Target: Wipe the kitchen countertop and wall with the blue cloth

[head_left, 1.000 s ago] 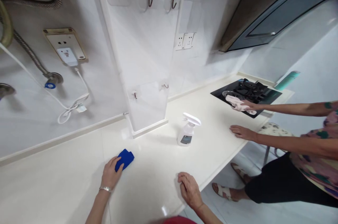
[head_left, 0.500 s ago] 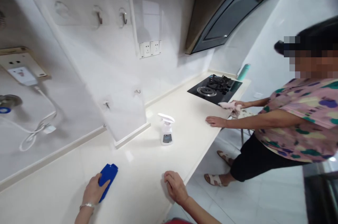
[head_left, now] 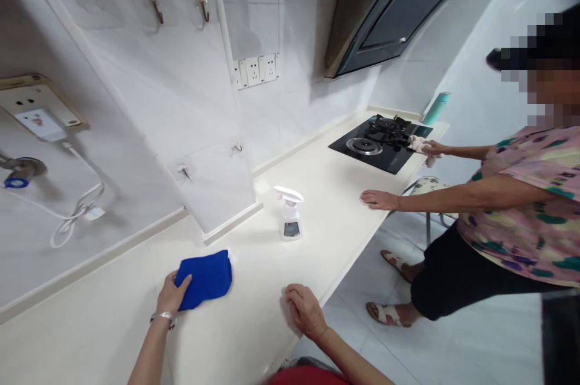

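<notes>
A folded blue cloth (head_left: pixel 206 279) lies on the cream countertop (head_left: pixel 254 324) at the lower left. Its left edge is pinched by my left hand (head_left: pixel 173 295), thumb on top and the other fingers mostly hidden. Close to the counter's front edge rests my right hand (head_left: pixel 306 311), fingers curled in loosely, with nothing visible in them. Between the hands and farther back stands a white spray bottle (head_left: pixel 290 216) with a dark label, upright and touched by neither hand.
At right a person (head_left: pixel 512 191) leans on the counter and holds a pale cloth (head_left: pixel 419 144) at the black gas hob (head_left: pixel 380 142). A range hood (head_left: pixel 389 16) hangs above. A green cylinder (head_left: pixel 437 108) stands beyond. A wall corner (head_left: pixel 233 225) juts in; a charger cable (head_left: pixel 84 210) hangs left.
My left hand has moved the blue cloth right and away from me, and its broad face now shows. The other person's pale cloth has moved onto the hob. My right hand stays at the edge.
</notes>
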Motion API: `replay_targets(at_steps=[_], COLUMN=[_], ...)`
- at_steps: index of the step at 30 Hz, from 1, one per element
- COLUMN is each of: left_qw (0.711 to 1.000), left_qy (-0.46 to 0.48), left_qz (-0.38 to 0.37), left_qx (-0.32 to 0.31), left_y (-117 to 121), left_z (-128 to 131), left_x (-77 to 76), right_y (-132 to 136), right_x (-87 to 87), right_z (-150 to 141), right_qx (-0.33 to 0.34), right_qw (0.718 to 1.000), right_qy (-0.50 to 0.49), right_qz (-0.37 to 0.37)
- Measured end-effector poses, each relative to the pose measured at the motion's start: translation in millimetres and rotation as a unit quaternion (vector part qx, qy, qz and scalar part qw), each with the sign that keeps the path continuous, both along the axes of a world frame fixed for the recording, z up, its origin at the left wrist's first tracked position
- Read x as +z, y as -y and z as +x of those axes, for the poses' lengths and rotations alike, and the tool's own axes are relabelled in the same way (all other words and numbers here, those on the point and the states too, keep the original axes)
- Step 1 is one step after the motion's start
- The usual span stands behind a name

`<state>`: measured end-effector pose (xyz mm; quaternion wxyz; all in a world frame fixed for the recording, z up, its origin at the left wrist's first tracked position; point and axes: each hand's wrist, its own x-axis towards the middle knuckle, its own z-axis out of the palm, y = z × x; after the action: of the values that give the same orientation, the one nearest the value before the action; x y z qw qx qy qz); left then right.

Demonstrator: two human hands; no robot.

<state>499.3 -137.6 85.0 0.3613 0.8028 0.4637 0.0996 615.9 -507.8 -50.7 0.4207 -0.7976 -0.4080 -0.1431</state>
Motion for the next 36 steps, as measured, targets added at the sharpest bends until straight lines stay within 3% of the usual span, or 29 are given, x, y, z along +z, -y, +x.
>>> replay_targets(at_steps=[2, 7, 11, 13, 15, 18, 21, 23, 26, 28, 30, 32, 33, 36], left_qw=[0.999, 0.981, 0.978, 0.967, 0.943, 0.889, 0.833, 0.826, 0.865, 0.918, 0.958, 0.968, 0.961, 0.943], left_qy=[-0.014, -0.008, -0.030, -0.047, -0.059, -0.049, -0.041, -0.062, -0.102, -0.118, -0.125, -0.119, -0.101, -0.045], left_qz=[0.050, 0.158, 0.186, 0.236, 0.305, 0.349, 0.325, 0.304, 0.296, 0.279, 0.239, 0.222, 0.252, 0.324], left_qx=[0.003, -0.111, -0.086, -0.077, -0.119, -0.293, -0.445, -0.471, -0.392, -0.258, -0.100, 0.012, 0.047, 0.056], left_y=[-9, -10, 32, 61, 84, 86, 43, 5, -32, -31, -11, 17, 30, 44], left_z=[-7, -4, 18, 22, 17, -8, -40, -59, -74, -71, -58, -40, -30, -3], left_x=[-16.1, -44.4, -76.6, -93.2, -104.2, -104.0, -86.7, -73.7, -65.8, -72.2, -86.3, -102.4, -109.1, -118.3], right_y=[0, 0, 0, 0, 0, 0, 1, 1, 0, -1, -1, -1, -1, 0], right_x=[1.7, 3.4, -0.2, -2.4, -3.8, -3.7, -1.9, -0.8, 0.0, 0.3, 0.5, 0.5, 0.5, -0.2], right_z=[0, 0, 0, -1, -2, -2, -2, -3, -3, -3, -4, -5, -5, -6], right_qx=[0.000, -0.006, -0.003, -0.004, -0.004, 0.002, 0.004, 0.007, 0.008, 0.004, 0.000, -0.002, 0.000, 0.002], right_qw=[1.000, 1.000, 1.000, 1.000, 1.000, 1.000, 0.999, 0.999, 0.999, 0.999, 0.999, 0.999, 0.998, 0.997], right_qy=[-0.001, 0.001, -0.008, -0.012, -0.013, -0.011, -0.010, -0.009, -0.006, -0.006, -0.010, -0.014, -0.016, -0.022], right_qz=[0.000, -0.004, -0.019, -0.022, -0.022, -0.024, -0.032, -0.038, -0.039, -0.040, -0.044, -0.050, -0.055, -0.071])
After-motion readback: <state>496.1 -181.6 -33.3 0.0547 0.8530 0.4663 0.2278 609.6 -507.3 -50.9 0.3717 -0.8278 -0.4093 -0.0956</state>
